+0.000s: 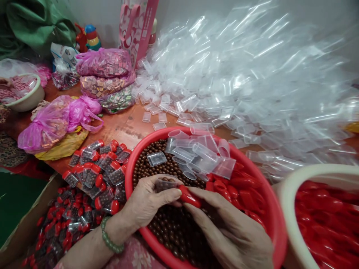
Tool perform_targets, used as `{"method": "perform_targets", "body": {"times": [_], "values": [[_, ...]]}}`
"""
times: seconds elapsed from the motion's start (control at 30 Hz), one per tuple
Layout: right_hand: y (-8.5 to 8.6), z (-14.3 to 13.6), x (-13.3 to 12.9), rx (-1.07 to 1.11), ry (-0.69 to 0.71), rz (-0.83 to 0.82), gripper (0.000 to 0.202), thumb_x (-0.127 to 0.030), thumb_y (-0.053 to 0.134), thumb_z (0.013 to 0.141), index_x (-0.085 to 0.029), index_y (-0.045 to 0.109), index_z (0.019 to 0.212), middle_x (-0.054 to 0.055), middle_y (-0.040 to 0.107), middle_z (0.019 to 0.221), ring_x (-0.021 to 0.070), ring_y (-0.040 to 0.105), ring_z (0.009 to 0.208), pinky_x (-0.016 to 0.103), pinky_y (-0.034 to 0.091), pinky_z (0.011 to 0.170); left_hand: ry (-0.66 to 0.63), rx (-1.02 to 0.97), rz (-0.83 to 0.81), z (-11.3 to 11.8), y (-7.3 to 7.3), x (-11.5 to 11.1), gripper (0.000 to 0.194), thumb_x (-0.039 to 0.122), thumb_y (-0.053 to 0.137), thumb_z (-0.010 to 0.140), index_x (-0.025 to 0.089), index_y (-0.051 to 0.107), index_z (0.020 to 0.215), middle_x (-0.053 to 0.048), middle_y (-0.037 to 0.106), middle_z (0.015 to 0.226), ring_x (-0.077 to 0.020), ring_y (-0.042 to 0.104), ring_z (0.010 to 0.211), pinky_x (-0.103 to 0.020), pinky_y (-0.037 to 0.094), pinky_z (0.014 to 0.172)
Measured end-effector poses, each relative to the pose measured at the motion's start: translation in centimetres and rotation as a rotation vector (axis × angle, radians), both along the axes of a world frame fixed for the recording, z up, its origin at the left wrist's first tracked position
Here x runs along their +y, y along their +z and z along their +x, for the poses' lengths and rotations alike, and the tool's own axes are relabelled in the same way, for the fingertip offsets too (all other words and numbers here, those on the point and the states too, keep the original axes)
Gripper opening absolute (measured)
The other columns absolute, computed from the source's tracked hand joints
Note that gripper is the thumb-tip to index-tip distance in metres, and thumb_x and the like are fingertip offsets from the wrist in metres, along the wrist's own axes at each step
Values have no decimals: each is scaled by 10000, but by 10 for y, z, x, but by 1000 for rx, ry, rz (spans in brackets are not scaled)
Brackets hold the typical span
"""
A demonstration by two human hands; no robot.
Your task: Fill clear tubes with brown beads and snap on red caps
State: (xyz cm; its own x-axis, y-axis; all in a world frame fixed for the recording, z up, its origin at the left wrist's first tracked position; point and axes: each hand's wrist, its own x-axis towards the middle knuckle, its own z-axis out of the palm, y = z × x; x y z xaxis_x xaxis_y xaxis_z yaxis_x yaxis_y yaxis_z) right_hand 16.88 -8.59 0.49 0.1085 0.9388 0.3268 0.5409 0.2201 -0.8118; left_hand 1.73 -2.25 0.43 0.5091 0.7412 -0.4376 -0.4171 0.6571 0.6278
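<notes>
Over a red basin (131,168), my left hand (150,201) holds a clear plastic tube (165,183) with a few brown balls inside. Fingers of my right hand (227,224) pinch a red cap (190,197) at the tube's end. Beneath both hands lie many brown balls (174,231). Clear empty tubes (204,153) are heaped at the basin's back, and red caps (246,186) fill its right side. A green bead bracelet circles my left wrist.
Capped, filled tubes (89,175) pile up at the left, spilling into a cardboard box. Loose clear tubes (238,74) form a large heap behind. A white tub (291,194) of red caps stands right. Pink bags (103,63) and a person's hand (5,83) are at the left.
</notes>
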Motion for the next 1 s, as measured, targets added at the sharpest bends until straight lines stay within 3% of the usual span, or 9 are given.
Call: {"method": "perform_targets", "body": {"times": [0.13, 0.2, 0.33, 0.4, 0.5, 0.63, 0.73, 0.83, 1.0], "values": [[4, 9, 5, 174, 59, -111, 220, -212, 677, 857, -285, 698, 1063, 6, 754, 921, 158, 731, 778, 233, 608, 730, -49, -113, -108, -4, 1, 4, 551, 596, 829, 633, 116, 750, 892, -64, 705, 852, -137, 651, 736, -260, 548, 692], [8, 14, 9, 219, 95, -158, 200, -232, 692, 845, -273, 710, 1040, 17, 752, 915, 166, 730, 784, 234, 609, 717, -77, -139, -139, -4, 0, 5, 598, 648, 797, 637, 107, 749, 888, -82, 706, 858, -159, 657, 761, -280, 550, 703], [14, 19, 18, 232, 154, -145, 213, -237, 752, 789, -292, 749, 995, 24, 719, 937, 164, 710, 858, 242, 600, 765, -104, -43, -45, -2, 0, 4, 457, 387, 933, 556, 140, 731, 883, -26, 685, 847, -116, 617, 743, -240, 492, 720], [13, 17, 20, 276, 141, -174, 164, -258, 765, 778, -293, 771, 938, 30, 698, 943, 164, 700, 900, 252, 592, 801, -87, 61, 68, -1, 1, 3, 409, 339, 937, 553, 141, 724, 841, -2, 661, 801, -103, 582, 736, -226, 451, 725], [6, 8, 20, 503, 25, -276, 196, -293, 775, 772, -281, 764, 968, 29, 714, 903, 155, 708, 840, 241, 600, 743, -58, 172, 209, 0, 3, 1, 349, 391, 898, 608, 140, 718, 770, -3, 638, 785, -123, 561, 769, -244, 431, 753], [-5, -8, 13, 757, -170, -337, 291, -282, 830, 711, -260, 741, 986, 14, 753, 824, 132, 717, 718, 205, 596, 656, -40, 218, 267, -1, 4, -1, 338, 421, 873, 636, 139, 720, 743, -29, 646, 837, -153, 588, 826, -278, 451, 811], [-6, -15, 10, 763, -263, -343, 211, -302, 844, 686, -227, 758, 863, 35, 775, 821, 158, 737, 728, 236, 608, 670, -48, 250, 301, -2, 4, -1, 354, 447, 863, 643, 141, 725, 753, -36, 654, 847, -157, 596, 824, -284, 464, 809], [-3, -18, 10, 724, -313, -305, 202, -322, 834, 696, -223, 763, 857, 43, 784, 831, 174, 745, 732, 256, 615, 668, -57, 254, 316, -3, 5, -2, 363, 453, 859, 648, 137, 723, 762, -38, 660, 840, -152, 602, 809, -280, 481, 794], [8, -13, 13, 542, -378, -151, 154, -297, 801, 737, -228, 737, 859, 28, 780, 831, 179, 743, 738, 282, 621, 681, -77, 131, 188, -4, 6, -6, 420, 462, 826, 694, 138, 691, 925, -34, 687, 809, -142, 656, 748, -285, 531, 764]]}}
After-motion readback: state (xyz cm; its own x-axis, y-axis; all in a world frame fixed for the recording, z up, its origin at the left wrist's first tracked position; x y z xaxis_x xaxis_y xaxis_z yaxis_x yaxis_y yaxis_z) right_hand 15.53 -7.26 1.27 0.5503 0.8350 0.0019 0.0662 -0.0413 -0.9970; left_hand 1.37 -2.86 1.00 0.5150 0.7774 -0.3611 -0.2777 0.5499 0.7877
